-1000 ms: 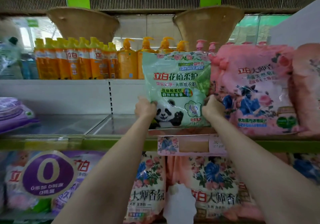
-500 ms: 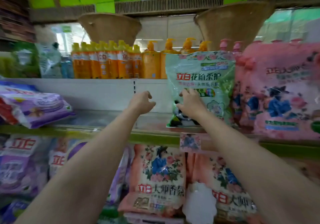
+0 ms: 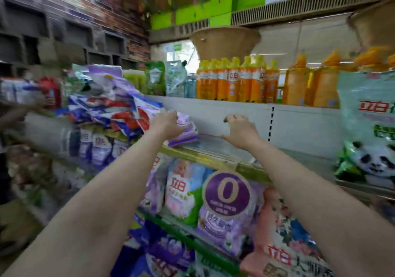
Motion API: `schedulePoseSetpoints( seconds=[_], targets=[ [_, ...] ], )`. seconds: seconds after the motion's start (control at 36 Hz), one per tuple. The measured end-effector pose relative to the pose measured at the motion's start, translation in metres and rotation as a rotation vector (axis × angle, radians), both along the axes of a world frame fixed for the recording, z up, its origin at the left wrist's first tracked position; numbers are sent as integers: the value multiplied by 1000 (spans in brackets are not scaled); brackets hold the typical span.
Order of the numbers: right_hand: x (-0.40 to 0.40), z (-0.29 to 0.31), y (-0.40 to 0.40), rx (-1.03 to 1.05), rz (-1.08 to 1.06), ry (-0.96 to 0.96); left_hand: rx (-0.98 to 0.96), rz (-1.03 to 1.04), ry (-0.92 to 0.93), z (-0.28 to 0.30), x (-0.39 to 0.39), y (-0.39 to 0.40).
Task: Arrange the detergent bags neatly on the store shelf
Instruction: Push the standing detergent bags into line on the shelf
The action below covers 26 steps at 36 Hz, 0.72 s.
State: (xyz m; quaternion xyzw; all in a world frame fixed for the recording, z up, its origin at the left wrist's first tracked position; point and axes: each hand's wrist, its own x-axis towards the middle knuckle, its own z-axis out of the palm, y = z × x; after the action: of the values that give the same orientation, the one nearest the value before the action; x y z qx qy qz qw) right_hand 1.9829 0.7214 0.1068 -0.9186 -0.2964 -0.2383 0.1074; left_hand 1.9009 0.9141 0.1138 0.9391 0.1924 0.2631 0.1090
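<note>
A purple detergent bag [image 3: 186,131] lies flat at the right end of a messy pile of purple, blue and red bags [image 3: 119,110] on the middle shelf [image 3: 224,148]. My left hand [image 3: 167,125] reaches onto this purple bag, its fingers curled over the bag's top. My right hand [image 3: 241,130] hovers over the bare shelf just right of it, fingers loosely bent and holding nothing. The green panda detergent bag [image 3: 367,131] stands upright at the far right of the same shelf, apart from both hands.
Orange and yellow bottles [image 3: 237,82] line the shelf above, under woven baskets [image 3: 224,41]. Purple and pink detergent bags [image 3: 226,208] fill the lower shelf. A blurred arm of another person [image 3: 12,114] shows at the far left.
Both hands have left the green panda bag, which stays standing on the shelf. The view has swung left, and my left hand now lies on the purple bag.
</note>
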Motion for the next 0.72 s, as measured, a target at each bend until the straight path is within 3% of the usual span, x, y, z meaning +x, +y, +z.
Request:
schedulePoseSetpoints(
  seconds=[0.17,0.31,0.53,0.61,0.72],
  targets=[
    [14,11,87,-19,55,1,26,116,23,13,1,77],
    [30,16,139,21,67,19,-72,107,-11,11,18,124],
    [75,0,198,209,2,327,-325,-28,16,3,54,152],
    [92,-7,209,314,11,472,-563,-122,51,-4,79,150],
    [112,-13,213,393,-22,560,-611,-127,14,-8,106,155]
  ],
)
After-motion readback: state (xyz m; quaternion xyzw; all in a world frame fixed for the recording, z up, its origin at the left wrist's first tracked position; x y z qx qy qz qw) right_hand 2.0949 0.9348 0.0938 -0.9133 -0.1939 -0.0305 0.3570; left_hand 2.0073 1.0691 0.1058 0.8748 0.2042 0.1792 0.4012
